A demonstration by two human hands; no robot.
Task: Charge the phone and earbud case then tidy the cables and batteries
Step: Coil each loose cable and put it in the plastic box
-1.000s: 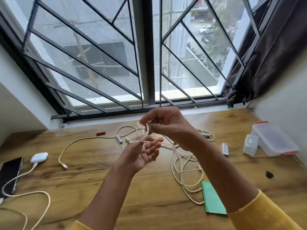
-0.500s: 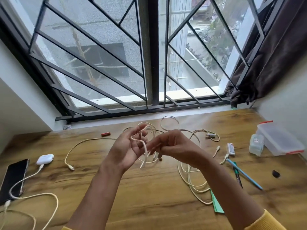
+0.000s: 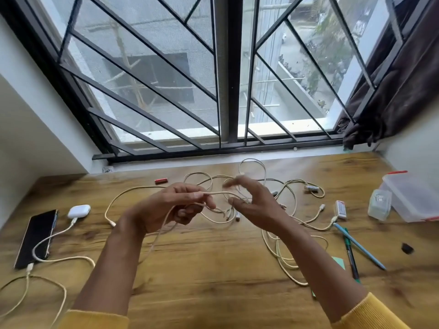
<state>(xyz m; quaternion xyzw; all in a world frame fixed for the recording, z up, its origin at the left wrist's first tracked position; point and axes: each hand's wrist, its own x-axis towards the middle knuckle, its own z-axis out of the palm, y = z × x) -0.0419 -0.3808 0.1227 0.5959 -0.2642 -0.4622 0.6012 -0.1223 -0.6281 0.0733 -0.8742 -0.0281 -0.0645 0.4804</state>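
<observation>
My left hand (image 3: 171, 207) grips a cream cable (image 3: 221, 193) above the wooden desk (image 3: 202, 269), fingers curled round it. My right hand (image 3: 254, 205) hovers just right of it, blurred, fingers spread around the cable loop. A tangle of cream cables (image 3: 282, 248) lies under and right of the hands. At the far left a black phone (image 3: 35, 238) and a white earbud case (image 3: 78, 211) each have a cable plugged in. A red battery (image 3: 161, 180) lies near the window, and a white battery (image 3: 311, 188) sits among the cables.
A clear plastic box with red clips (image 3: 413, 198) and a small clear container (image 3: 379, 204) stand at the right. A small white and red pack (image 3: 341, 209), a blue pencil (image 3: 358, 245), a green pen (image 3: 350, 255) and a green card (image 3: 338, 263) lie nearby. Window grille behind; dark curtain (image 3: 392, 91) right.
My hands have drawn apart: the left now holds the cable stretched sideways, and the right has opened its fingers. The view has tilted down and left slightly.
</observation>
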